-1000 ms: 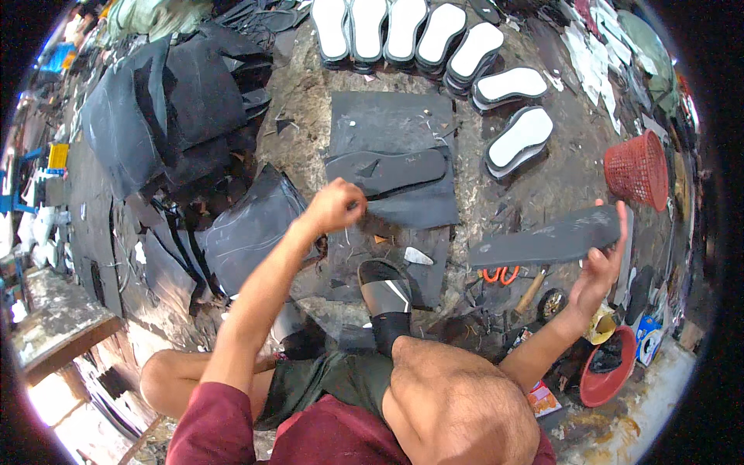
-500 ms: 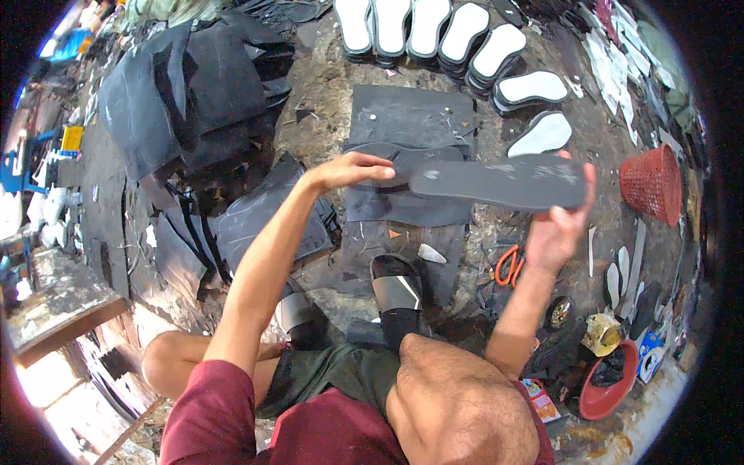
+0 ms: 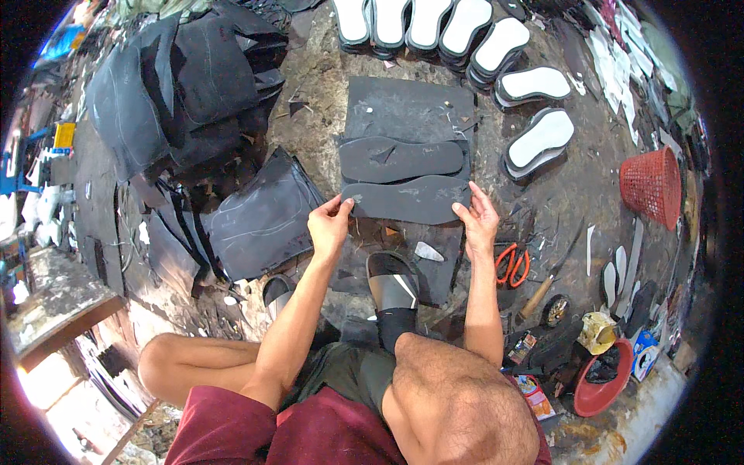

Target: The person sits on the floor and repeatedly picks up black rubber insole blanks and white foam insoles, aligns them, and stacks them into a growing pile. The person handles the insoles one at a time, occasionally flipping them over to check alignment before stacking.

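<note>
A dark grey shoe sole lies crosswise before me, held at both ends. My left hand pinches its left tip between thumb and fingers. At the other end my right hand grips the edge, thumb on top and fingers along the far side. Just beyond it, a second dark sole rests nearly parallel on a black rubber sheet. Orange-handled scissors lie on the floor close to my right forearm. A small white scrap sits between the held sole and my sandalled foot.
Stacks of white-topped soles curve around the far right. Black sheet material is heaped at far left, with marked sheets nearer. On the right stand a red basket and a red tub. A wooden-handled tool lies near the scissors.
The sole has come left and nearer, from raised in my right hand to lying beside the other sole. My left hand has drawn back and now pinches its left end.
</note>
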A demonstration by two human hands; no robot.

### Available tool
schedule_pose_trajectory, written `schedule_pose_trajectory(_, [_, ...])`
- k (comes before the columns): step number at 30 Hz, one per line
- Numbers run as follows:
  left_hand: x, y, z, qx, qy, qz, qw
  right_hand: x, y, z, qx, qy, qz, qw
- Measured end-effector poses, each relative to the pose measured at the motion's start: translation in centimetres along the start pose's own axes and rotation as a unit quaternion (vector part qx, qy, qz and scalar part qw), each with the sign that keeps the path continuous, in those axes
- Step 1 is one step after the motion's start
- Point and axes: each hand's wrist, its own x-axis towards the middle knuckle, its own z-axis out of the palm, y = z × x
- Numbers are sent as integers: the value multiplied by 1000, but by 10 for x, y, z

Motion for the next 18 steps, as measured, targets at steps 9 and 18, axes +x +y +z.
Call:
schedule_pose_trajectory(9, [20,-21,-9,164,9,59,985,2,8,4,-136,52,-14,989])
schedule_pose_trajectory(18, [10,-11,0,230,33,93,968,13,17,-4,-121,58,-13,991])
